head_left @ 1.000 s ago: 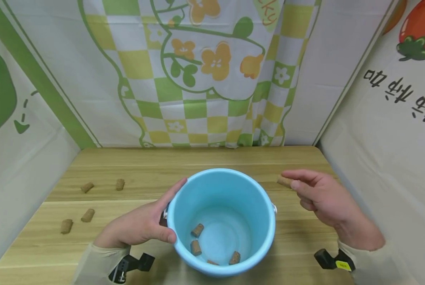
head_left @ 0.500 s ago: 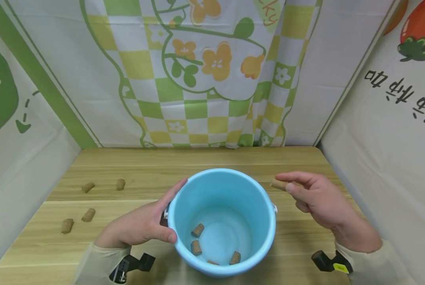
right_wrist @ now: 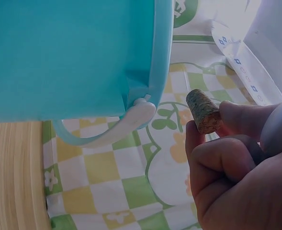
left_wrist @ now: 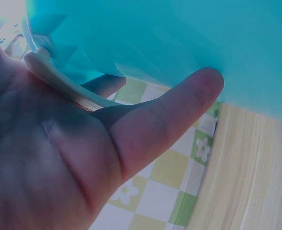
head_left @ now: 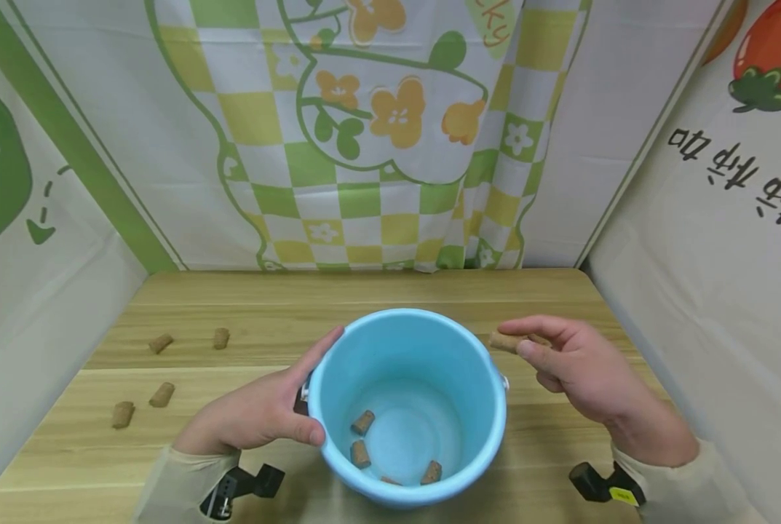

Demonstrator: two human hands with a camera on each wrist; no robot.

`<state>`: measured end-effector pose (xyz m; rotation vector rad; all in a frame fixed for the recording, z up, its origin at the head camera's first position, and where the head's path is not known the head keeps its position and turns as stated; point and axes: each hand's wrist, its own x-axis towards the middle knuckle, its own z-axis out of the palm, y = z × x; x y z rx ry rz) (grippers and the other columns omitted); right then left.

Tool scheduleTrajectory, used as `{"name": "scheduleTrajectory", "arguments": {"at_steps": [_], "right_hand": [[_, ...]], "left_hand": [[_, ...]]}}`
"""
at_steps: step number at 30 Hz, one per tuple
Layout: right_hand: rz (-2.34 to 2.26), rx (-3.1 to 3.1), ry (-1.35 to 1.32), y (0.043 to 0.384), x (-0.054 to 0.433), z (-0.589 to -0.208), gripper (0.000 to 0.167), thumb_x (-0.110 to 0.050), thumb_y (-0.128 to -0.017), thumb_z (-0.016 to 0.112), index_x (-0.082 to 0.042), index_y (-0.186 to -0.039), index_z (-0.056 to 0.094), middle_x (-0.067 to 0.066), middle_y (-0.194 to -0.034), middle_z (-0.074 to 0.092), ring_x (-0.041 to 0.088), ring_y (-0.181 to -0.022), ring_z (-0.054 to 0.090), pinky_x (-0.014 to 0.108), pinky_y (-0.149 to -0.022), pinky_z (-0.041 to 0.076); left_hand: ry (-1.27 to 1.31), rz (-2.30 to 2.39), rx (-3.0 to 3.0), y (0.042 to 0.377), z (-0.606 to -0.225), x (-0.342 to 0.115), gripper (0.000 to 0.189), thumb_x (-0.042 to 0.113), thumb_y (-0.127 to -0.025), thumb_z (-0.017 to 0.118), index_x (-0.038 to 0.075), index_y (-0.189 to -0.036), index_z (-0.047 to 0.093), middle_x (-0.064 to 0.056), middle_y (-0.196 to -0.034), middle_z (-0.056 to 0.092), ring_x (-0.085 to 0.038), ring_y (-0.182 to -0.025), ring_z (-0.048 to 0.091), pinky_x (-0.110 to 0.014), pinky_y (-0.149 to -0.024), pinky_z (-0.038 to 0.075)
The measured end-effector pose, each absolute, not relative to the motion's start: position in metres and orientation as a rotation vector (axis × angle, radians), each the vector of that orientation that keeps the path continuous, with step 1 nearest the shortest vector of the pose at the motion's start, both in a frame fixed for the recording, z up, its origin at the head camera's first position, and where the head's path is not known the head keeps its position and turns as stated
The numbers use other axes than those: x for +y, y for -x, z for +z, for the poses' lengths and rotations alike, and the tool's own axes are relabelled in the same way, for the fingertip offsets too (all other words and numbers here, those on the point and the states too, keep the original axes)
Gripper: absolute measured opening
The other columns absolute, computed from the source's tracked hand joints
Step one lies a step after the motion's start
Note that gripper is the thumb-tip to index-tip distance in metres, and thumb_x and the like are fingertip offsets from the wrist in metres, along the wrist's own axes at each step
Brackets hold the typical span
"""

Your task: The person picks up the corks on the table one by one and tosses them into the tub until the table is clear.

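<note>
A light blue bucket stands upright at the table's front middle, with several corks lying on its floor. My left hand rests on the bucket's left side, thumb and fingers spread and straight. In the left wrist view, its thumb touches the blue wall beside the pale handle. My right hand pinches a cork between thumb and forefinger, just outside the bucket's right rim. The right wrist view shows that cork tilted and apart from the bucket, near the hanging handle.
Several loose corks lie on the wooden table to the left of the bucket. A patterned cloth hangs behind the table's far edge. White printed panels stand along both sides.
My right hand has moved left with the pinched cork, closer to the bucket's rim. The left hand, the bucket and the other corks have stayed in place.
</note>
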<state>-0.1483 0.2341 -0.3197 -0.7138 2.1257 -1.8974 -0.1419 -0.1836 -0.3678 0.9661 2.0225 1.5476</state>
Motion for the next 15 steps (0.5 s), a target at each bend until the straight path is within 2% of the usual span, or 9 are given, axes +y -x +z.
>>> {"name": "scheduleTrajectory", "arguments": {"at_steps": [8, 10, 13, 15], "right_hand": [[-1.857, 2.151, 0.724, 0.1477, 0.2304, -0.3195, 0.025, -0.004, -0.103, 0.054, -0.007, -0.123, 0.069, -0.003, -0.076, 0.056, 0.021, -0.046, 0.024, 0.032, -0.042, 0.024], [-1.854, 2.137, 0.741, 0.1484, 0.2298, -0.3203, 0.025, -0.003, -0.103, 0.053, -0.007, -0.123, 0.068, -0.001, -0.08, 0.062, 0.021, -0.045, 0.022, 0.032, -0.041, 0.023], [-1.83, 2.118, 0.77, 0.1496, 0.2286, -0.322, 0.027, -0.003, -0.104, 0.052, -0.008, -0.124, 0.068, 0.006, -0.095, 0.067, 0.022, -0.044, 0.02, 0.033, -0.039, 0.021], [-1.819, 2.104, 0.784, 0.1504, 0.2275, -0.3237, 0.027, -0.002, -0.104, 0.052, -0.008, -0.125, 0.067, 0.014, -0.11, 0.067, 0.022, -0.043, 0.02, 0.034, -0.038, 0.02]], "left_hand": [[-0.962, 1.542, 2.027, 0.1427, -0.368, -0.1833, 0.114, 0.031, -0.085, 0.082, 0.033, -0.16, -0.004, -0.018, -0.155, 0.03, -0.038, -0.125, 0.048, -0.038, -0.097, 0.045], [-0.955, 1.542, 2.029, 0.1428, -0.3678, -0.1833, 0.115, 0.032, -0.085, 0.082, 0.033, -0.16, -0.004, -0.018, -0.155, 0.03, -0.038, -0.124, 0.049, -0.038, -0.097, 0.045], [-0.945, 1.539, 2.034, 0.1427, -0.3677, -0.1834, 0.115, 0.032, -0.084, 0.083, 0.034, -0.16, -0.004, -0.018, -0.155, 0.03, -0.038, -0.124, 0.049, -0.037, -0.096, 0.045], [-0.944, 1.537, 2.035, 0.1425, -0.3678, -0.1834, 0.115, 0.032, -0.084, 0.083, 0.034, -0.16, -0.004, -0.018, -0.155, 0.03, -0.037, -0.124, 0.049, -0.038, -0.096, 0.045]]}}
